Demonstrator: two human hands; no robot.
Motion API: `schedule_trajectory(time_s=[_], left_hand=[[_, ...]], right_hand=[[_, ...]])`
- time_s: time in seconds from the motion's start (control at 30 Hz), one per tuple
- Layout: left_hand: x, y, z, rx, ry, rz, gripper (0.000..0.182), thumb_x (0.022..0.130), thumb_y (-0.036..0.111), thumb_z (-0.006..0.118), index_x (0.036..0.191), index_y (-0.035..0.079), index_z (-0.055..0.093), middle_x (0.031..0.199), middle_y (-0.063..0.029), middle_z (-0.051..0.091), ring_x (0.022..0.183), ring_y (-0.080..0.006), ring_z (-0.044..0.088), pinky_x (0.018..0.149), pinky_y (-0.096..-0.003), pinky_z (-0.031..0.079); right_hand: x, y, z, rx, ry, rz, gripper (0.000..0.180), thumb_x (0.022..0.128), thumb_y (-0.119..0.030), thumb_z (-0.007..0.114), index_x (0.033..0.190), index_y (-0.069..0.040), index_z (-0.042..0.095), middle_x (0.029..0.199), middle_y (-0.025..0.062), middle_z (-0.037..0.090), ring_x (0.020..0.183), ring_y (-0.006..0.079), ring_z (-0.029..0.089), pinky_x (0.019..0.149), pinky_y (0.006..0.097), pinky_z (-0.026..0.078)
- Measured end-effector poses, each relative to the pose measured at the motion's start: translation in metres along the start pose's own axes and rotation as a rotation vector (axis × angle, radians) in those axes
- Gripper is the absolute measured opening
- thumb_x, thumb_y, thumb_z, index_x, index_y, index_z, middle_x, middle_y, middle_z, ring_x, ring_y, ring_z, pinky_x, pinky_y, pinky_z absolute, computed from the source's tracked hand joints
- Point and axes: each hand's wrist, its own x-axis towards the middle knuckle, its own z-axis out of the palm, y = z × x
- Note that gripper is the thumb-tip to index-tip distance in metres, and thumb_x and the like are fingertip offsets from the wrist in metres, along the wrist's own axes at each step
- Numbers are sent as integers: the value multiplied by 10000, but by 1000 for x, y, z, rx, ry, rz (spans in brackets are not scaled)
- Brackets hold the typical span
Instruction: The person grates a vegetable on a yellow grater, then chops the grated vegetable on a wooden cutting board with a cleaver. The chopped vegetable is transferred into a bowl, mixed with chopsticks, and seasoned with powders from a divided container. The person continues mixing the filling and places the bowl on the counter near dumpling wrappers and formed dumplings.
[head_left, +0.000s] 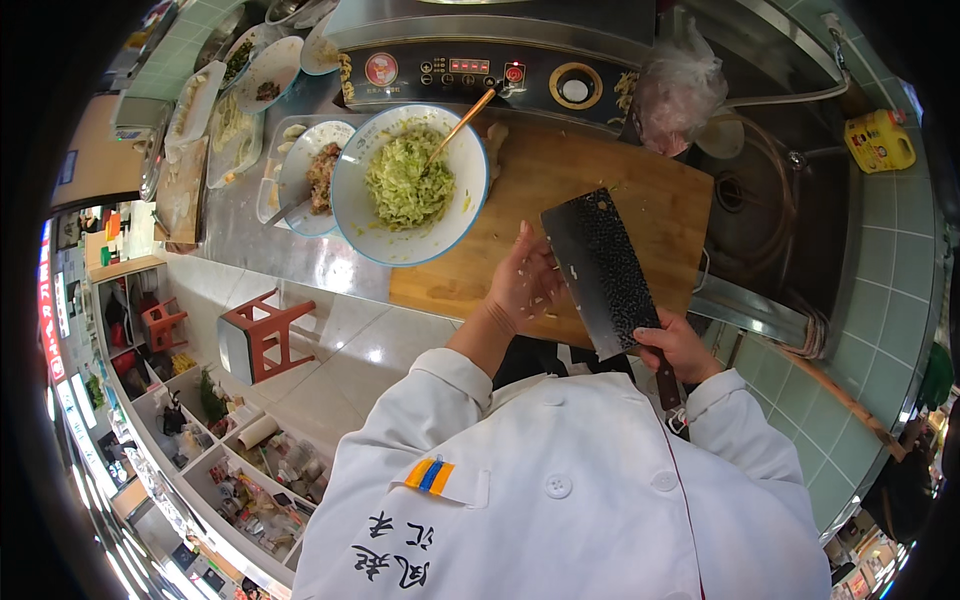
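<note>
A Chinese cleaver (604, 270) with a dark, patterned blade is in my right hand (679, 349), held by its brown handle. Tilted, the blade spans the space above the near part of the wooden cutting board (600, 169). My left hand (526, 281) is beside the blade's left edge with its fingers apart; pale food bits cling to the palm. Whether its fingertips touch the blade I cannot tell. On the left of the board rests a large white bowl (465, 217) of chopped pale-green vegetable (409, 180), a golden-handled utensil (469, 116) standing in it.
Left of the large bowl, a smaller bowl holds minced meat (324, 176). An induction cooker (480, 71) runs along the back. To the right is a sink (772, 202), with a plastic bag (679, 90) near its corner. A red-legged stool (270, 334) stands on the floor.
</note>
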Motion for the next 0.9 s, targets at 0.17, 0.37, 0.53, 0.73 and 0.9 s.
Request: schedule_trajectory(time_s=[0.17,0.37,0.53,0.73,0.9], left_hand=[[-2,6,-1,-303,-63,-265,432,945,403,451,1140,26,535,1007,-110,602,962,-224,595,856,-318,496],[23,0,-27,947,33,43,294,915,171,525,1145,-12,518,1020,-139,603,960,-281,594,819,-375,493],[20,-39,-29,1578,46,832,420,801,58,599,1201,5,482,1108,-219,552,1001,-360,549,835,-402,481],[11,-44,-33,1424,47,858,430,732,58,671,1128,34,503,1114,-205,543,1010,-376,543,839,-404,483],[17,-43,-36,1483,-24,883,301,717,58,690,993,60,570,1075,-153,573,967,-359,563,822,-400,487]], right_hand=[[6,11,-10,46,150,13,71,864,-98,565,894,-68,509,642,-13,500,455,78,454,424,224,367],[-15,16,-23,-19,304,-74,69,856,-83,569,873,-65,505,646,-11,502,453,79,451,417,233,363],[-28,28,-28,-201,385,-98,66,856,-95,568,859,-50,520,600,-10,505,460,86,464,424,240,365],[-27,51,-12,-1037,550,-468,130,840,-114,557,937,-29,533,696,120,591,607,282,582,515,352,453],[-23,64,22,-1287,576,-488,271,834,-75,515,1097,-11,524,955,200,603,817,371,587,687,412,490]])
